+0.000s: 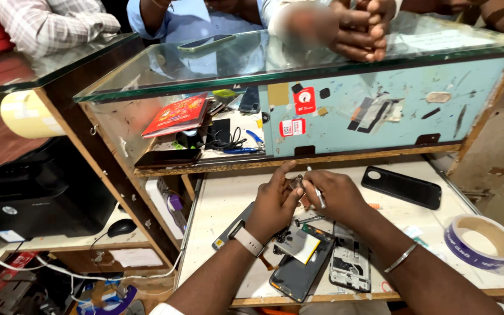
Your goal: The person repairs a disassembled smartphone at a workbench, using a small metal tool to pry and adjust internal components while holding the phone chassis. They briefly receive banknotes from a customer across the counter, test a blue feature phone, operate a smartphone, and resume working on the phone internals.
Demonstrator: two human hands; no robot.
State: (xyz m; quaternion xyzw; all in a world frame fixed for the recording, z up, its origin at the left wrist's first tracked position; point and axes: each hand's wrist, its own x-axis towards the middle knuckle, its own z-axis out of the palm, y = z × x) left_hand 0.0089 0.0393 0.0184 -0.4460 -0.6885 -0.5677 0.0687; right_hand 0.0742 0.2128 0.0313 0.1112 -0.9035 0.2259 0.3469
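Left hand [275, 201] pinches a small dark part [296, 182] at fingertip level, raised off the bench so the tool can reach it. Right hand [338, 195] at 3 o'clock of it grips thin metal tweezers [317, 191], tips pointing down. Opened phone [300, 263] lies at 6 o'clock, innards up. Black back cover [401, 186] parked at 2 o'clock, tape roll [480, 240] far right.

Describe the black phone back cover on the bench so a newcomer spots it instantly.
Start at the pale workbench under the glass counter. Right of the right hand lies a black phone back cover, flat and apart from the opened phones. Unlike the tape roll nearby, it is a dark slab with a round camera hole.
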